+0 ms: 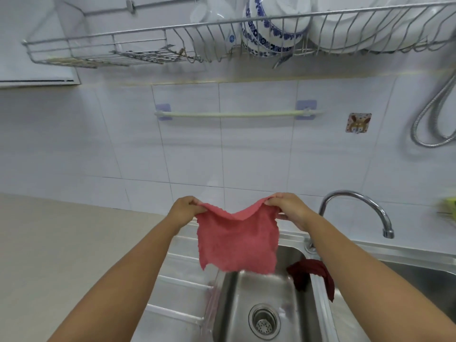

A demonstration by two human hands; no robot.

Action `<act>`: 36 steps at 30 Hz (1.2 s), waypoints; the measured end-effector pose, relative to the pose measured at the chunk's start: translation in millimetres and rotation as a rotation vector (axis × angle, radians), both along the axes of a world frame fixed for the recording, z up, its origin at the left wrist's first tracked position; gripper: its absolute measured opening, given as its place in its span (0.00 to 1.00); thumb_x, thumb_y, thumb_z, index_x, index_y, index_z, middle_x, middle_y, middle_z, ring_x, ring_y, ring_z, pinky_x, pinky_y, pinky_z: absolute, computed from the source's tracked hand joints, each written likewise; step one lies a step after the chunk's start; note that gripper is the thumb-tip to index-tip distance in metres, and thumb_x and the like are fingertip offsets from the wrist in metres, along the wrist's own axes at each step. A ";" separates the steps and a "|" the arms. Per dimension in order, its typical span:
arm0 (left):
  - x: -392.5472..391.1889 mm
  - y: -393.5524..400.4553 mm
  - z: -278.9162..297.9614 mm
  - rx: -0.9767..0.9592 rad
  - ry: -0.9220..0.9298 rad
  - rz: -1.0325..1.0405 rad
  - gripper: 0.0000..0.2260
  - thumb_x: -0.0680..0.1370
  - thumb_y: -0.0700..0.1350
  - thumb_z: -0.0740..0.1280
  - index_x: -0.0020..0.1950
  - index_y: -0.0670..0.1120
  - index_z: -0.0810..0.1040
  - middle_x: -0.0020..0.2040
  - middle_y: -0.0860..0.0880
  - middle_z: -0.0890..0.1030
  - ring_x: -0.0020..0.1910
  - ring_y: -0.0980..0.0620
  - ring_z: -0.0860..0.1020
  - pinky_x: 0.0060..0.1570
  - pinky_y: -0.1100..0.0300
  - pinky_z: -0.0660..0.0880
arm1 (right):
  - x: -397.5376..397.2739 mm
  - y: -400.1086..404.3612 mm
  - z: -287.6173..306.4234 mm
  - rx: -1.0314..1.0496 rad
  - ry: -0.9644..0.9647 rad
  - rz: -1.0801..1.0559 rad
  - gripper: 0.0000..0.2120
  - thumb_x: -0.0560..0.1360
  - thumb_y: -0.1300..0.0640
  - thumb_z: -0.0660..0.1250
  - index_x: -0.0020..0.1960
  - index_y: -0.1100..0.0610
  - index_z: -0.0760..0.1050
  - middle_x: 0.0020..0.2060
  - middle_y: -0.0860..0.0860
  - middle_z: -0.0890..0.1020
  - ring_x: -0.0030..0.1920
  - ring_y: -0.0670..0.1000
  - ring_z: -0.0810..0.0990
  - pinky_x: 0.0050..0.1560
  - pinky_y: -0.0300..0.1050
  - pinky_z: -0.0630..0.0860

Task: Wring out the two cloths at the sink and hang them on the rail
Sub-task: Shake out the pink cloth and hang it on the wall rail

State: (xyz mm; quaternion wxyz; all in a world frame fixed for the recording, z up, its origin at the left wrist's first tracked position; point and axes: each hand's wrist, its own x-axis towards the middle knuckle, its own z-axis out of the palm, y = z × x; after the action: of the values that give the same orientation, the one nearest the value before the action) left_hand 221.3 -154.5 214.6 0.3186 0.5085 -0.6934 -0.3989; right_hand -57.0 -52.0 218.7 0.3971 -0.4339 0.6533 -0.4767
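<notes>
A pink cloth (237, 240) hangs spread flat above the steel sink (261, 287). My left hand (183, 211) pinches its top left corner and my right hand (288, 208) pinches its top right corner. A dark red cloth (313, 275) lies draped over the divider between the two sink basins, under my right forearm. The pale rail (232, 114) is fixed to the tiled wall, well above the cloth, with nothing hanging on it.
A chrome tap (357, 201) arches over the sink at the right. A wire dish rack (222, 40) with bowls and plates hangs above the rail. A metal hose (434, 114) loops at far right. The beige counter (61, 243) lies to the left.
</notes>
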 end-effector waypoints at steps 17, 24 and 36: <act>1.1 -51.0 84.6 -0.086 -0.128 0.144 0.08 0.69 0.43 0.76 0.38 0.43 0.78 0.37 0.49 0.79 0.37 0.51 0.75 0.35 0.59 0.72 | 29.1 -61.6 97.2 0.168 0.832 -0.437 0.06 0.73 0.66 0.61 0.43 0.58 0.74 0.39 0.52 0.76 0.42 0.56 0.78 0.41 0.44 0.73; 1.1 -96.1 122.4 -0.233 -0.282 0.245 0.11 0.69 0.44 0.75 0.40 0.44 0.73 0.43 0.44 0.81 0.41 0.44 0.80 0.43 0.52 0.79 | 32.7 -108.8 136.8 0.113 0.799 -0.508 0.07 0.72 0.64 0.63 0.49 0.58 0.76 0.41 0.54 0.79 0.44 0.56 0.80 0.43 0.44 0.74; -13.4 -202.8 183.5 -0.187 0.342 0.255 0.06 0.73 0.40 0.70 0.44 0.37 0.79 0.33 0.44 0.82 0.32 0.46 0.82 0.47 0.48 0.82 | 34.5 -209.2 192.9 -0.373 0.222 -0.652 0.02 0.70 0.63 0.66 0.42 0.62 0.74 0.37 0.58 0.81 0.38 0.59 0.82 0.45 0.54 0.82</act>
State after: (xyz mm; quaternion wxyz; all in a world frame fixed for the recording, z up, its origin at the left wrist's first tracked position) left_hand 207.9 -357.3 398.1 0.5250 0.4853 -0.5933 -0.3699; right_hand -22.5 -261.2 411.6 0.0661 -0.3174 0.6978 -0.6387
